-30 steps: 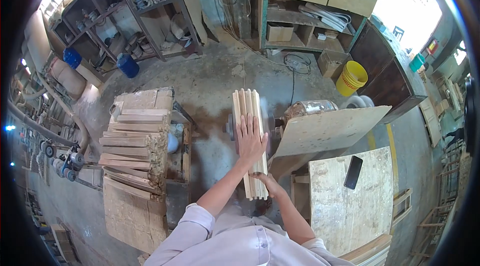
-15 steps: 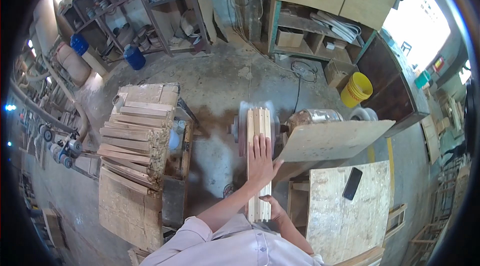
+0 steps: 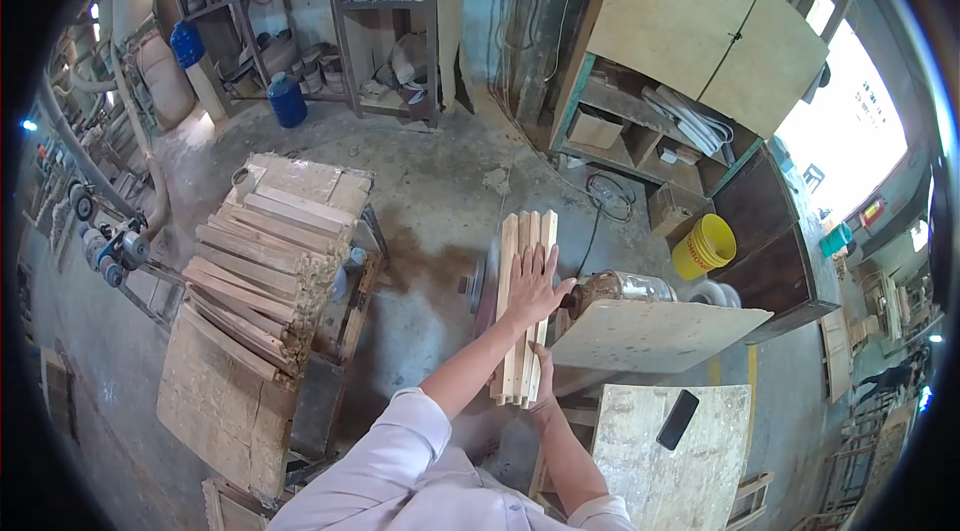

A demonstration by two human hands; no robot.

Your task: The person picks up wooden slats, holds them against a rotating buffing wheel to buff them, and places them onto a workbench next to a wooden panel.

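Bundle of wooden strips [image 3: 516,366], seen from my remote station through the head-worn camera: several lengths lie side by side, held in front of the body and running lengthwise away from it. The left hand [image 3: 535,293] rests across the upper face, fingers apart and extended toward the far ends, which project beyond the fingertips; its thumb stands out past the right edge. The right hand [image 3: 542,376] is clamped on the bundle nearer its close end, the thumb lying along the right edge; I cannot make out its other fingers. The near ends protrude toward the wearer, left of this grip.

Just left of and partly behind the bundle I see a wheel [image 3: 487,281]; whether the wood touches it I cannot tell. To the right lie a motor [image 3: 625,288] and, before it, a slanted plywood board [image 3: 665,336]. Nearer, a table [image 3: 630,476] carries a smartphone [image 3: 679,419]. At left, a workbench [image 3: 220,391] bears a row of loose wooden pieces [image 3: 262,256]. Beyond stands a yellow bucket [image 3: 705,246].
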